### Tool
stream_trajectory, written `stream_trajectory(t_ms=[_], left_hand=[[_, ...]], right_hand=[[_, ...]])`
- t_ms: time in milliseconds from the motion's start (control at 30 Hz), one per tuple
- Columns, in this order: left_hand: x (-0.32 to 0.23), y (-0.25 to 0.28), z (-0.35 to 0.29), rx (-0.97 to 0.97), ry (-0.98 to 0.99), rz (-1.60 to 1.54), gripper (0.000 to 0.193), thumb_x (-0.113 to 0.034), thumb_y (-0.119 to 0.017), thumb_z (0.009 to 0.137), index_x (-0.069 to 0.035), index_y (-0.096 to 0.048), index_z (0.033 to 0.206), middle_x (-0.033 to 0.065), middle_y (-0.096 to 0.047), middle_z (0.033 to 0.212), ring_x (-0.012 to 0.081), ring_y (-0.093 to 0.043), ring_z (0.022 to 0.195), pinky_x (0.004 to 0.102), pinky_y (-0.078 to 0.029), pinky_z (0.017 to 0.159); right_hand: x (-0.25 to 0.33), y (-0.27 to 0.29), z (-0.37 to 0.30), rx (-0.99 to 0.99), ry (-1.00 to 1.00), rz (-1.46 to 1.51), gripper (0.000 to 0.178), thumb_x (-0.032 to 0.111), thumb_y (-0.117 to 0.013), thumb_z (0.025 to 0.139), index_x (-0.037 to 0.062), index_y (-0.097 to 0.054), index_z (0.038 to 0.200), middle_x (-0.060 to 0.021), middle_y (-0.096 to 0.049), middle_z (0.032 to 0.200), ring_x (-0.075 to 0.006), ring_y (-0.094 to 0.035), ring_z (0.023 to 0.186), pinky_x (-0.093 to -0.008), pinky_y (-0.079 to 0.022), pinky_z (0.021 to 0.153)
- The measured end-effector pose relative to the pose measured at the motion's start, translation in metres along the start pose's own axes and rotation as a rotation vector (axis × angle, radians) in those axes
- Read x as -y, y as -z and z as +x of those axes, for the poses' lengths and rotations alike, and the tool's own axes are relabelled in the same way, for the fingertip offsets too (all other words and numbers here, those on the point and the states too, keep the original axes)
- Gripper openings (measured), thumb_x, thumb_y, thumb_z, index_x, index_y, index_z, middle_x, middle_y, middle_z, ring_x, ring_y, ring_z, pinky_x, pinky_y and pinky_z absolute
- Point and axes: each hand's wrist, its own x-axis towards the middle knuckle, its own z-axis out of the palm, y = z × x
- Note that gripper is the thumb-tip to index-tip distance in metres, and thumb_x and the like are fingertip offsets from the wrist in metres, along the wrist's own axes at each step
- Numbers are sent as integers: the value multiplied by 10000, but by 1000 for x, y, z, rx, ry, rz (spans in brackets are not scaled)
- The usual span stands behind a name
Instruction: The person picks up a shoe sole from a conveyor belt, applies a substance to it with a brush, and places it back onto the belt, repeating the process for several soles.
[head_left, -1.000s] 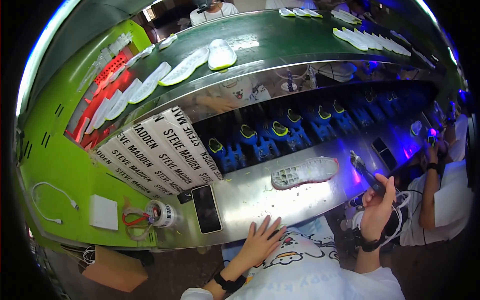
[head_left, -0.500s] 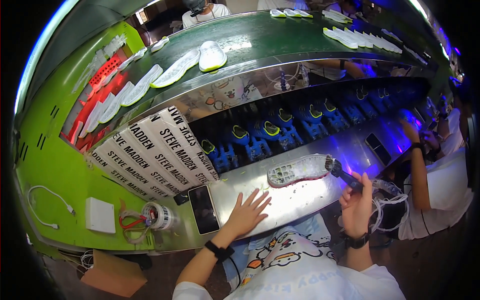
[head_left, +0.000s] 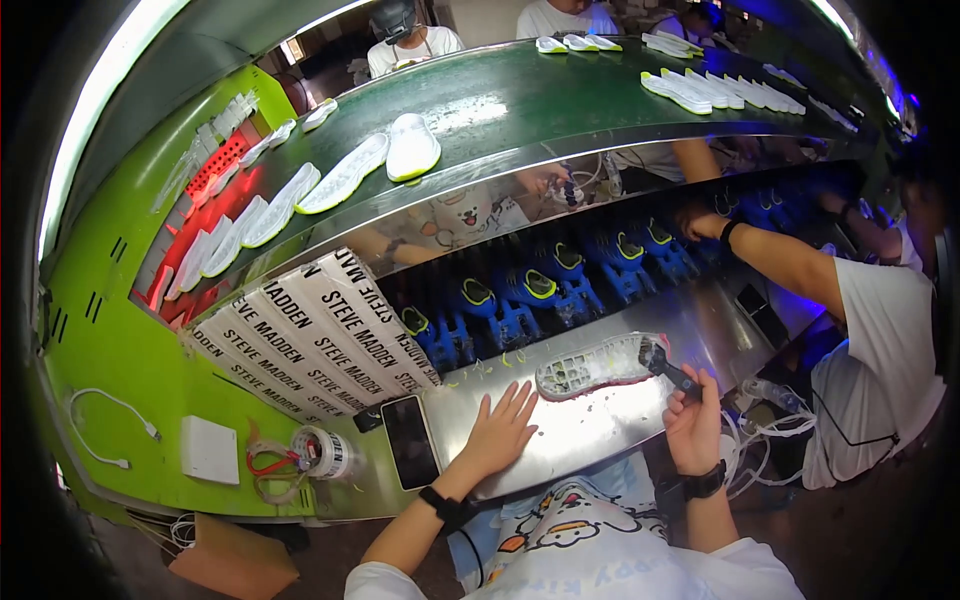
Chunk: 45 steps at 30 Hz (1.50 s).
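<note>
A grey shoe sole [head_left: 590,370] with a grid of hollows and a reddish lower edge lies flat on the metal bench. My right hand [head_left: 694,428] grips the dark handle of a brush [head_left: 682,377]. The brush's bristles meet the right end of the sole. My left hand [head_left: 500,430] rests on the bench with its fingers spread, close to the sole's left end but apart from it, and holds nothing. Left of that hand lies a phone [head_left: 410,440] with a dark screen.
A printed carton [head_left: 320,335] stands at the left beside a tape roll [head_left: 325,452]. Behind the bench runs a row of blue shoes [head_left: 535,285] on holders. White soles [head_left: 345,172] lie on the green conveyor [head_left: 500,120]. A co-worker's arm [head_left: 785,260] reaches in from the right.
My right hand and brush have shifted slightly left and down at the sole's right end. My left hand stays spread on the bench. The co-worker's arm now reaches toward the blue shoes.
</note>
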Motion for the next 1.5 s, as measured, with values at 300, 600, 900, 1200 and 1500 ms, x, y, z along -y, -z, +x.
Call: stream_trajectory(t_ms=[300,600,900,1200,1500], left_hand=[[45,3,64,-170,103,-53,534,-255,-414,937,-10,-284,1394,151,-209,1488,295,-179,1385,530,-179,1086],[9,-26,9,-210,624,26,679,-341,-454,919,117,-225,1365,399,-118,1406,544,-89,1321,602,-153,1047],[10,-9,33,-378,346,-91,632,-282,-452,921,96,-228,1375,352,-86,1442,484,-63,1356,563,-143,1071],[16,-21,4,-542,617,-104,508,-236,-497,884,130,-376,1215,413,-136,1367,567,-127,1287,636,-141,1025],[35,-17,7,-628,699,-133,273,-166,-531,852,73,-483,975,344,-309,1247,571,-239,1213,609,-218,1002]], right_hand=[[-12,-16,-1,46,-88,-2,339,365,-511,908,66,-560,1061,11,-485,689,-78,-426,581,-207,-337,509],[-23,3,29,-31,-72,41,352,365,-522,897,84,-561,1106,20,-482,707,-63,-438,589,-194,-353,507],[-32,7,28,-10,-103,47,355,359,-526,894,90,-565,1122,26,-484,715,-66,-445,593,-201,-364,513],[-30,4,27,-9,-87,26,355,352,-518,899,89,-558,1134,24,-489,708,-66,-449,595,-197,-377,514],[-31,0,25,-38,-114,62,324,323,-528,904,87,-527,1126,7,-497,687,-78,-464,543,-193,-401,473]])
